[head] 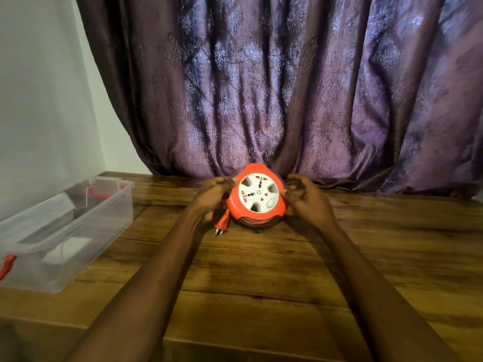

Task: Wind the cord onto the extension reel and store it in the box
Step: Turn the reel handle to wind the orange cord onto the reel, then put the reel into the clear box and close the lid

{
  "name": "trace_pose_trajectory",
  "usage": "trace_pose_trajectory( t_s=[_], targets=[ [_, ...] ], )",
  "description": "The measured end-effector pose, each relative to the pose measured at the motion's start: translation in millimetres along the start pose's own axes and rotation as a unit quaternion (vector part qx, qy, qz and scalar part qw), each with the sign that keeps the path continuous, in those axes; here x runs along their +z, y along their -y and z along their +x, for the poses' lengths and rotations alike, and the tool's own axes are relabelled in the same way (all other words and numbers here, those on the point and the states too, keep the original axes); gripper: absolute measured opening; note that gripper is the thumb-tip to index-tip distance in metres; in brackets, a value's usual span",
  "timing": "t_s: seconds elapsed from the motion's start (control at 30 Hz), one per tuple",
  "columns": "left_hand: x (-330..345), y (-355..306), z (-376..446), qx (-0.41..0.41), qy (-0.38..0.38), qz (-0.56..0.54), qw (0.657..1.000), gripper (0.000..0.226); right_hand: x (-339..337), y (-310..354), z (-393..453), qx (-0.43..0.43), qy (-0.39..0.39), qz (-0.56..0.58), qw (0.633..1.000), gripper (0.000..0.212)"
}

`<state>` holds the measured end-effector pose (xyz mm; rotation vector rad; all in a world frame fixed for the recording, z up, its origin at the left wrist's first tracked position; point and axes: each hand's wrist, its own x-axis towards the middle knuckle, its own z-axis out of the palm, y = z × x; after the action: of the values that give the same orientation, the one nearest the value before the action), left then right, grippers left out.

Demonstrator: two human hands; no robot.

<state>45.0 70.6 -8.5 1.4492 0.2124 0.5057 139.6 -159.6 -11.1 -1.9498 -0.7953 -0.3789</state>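
- Round orange-and-white plastic extension reel (257,195) sits mid-tabletop, far side, just in front of the purple patterned curtain (287,87). It's tilted so the socket face points at the camera.
- Left hand (213,195) grips the reel's left rim, fingers (224,182) curled round the orange edge. Right hand (305,199) is at the right rim, fingers partly curled; thumb looks to touch the rim, a firm grip can't be confirmed.
- Cord looks almost fully wound: orange coils show in the groove at the reel's near edge, and only the orange two-pin plug (221,222) on a short tail hangs at lower left.
- Step in hand, as I read it: finish the wind, then lift.
- Doing it well: tuck the plug tail snug against the body so it can't snag the box wall. Carry by both rims, not by the cord.
- Clear plastic storage box with red latches (109,205) stands open at the left edge of the wooden tabletop (261,270), well apart from the reel. It already holds something white, so lay the reel flat in the free part.
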Motion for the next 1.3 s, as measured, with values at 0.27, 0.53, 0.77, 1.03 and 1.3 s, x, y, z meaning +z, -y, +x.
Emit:
trace_pose_trajectory(
  t_s=[0.27, 0.53, 0.77, 1.03, 1.3],
  targets=[
    [5.9, -1.9, -12.7, -0.03, 0.069, -0.001, 0.997, 0.037, 20.9, 0.5, -1.9, 0.145, 0.081, 0.34, 0.926, 0.028],
    [8.2, -12.8, -39.7, -0.052, 0.083, 0.042, 0.994, 0.041, 17.7, 11.1, -6.3, 0.194, 0.111, 0.331, 0.917, 0.023],
    [-18.9, -56.8, -91.2, 0.066, -0.112, 0.075, 0.989, 0.014, 16.0, 31.0, -12.3, 0.236, 0.1, 0.292, 0.921, 0.037],
    [-102.3, -99.2, -203.7, 0.259, -0.313, 0.284, 0.869, 0.019, 52.8, 82.7, -30.2, 0.261, 0.17, 0.365, 0.877, 0.044],
    [-177.1, -73.9, -271.0, 0.099, -0.433, 0.501, 0.743, 0.057, 98.9, 137.7, -51.7, 0.214, 0.165, 0.492, 0.828, 0.042]
  ],
)
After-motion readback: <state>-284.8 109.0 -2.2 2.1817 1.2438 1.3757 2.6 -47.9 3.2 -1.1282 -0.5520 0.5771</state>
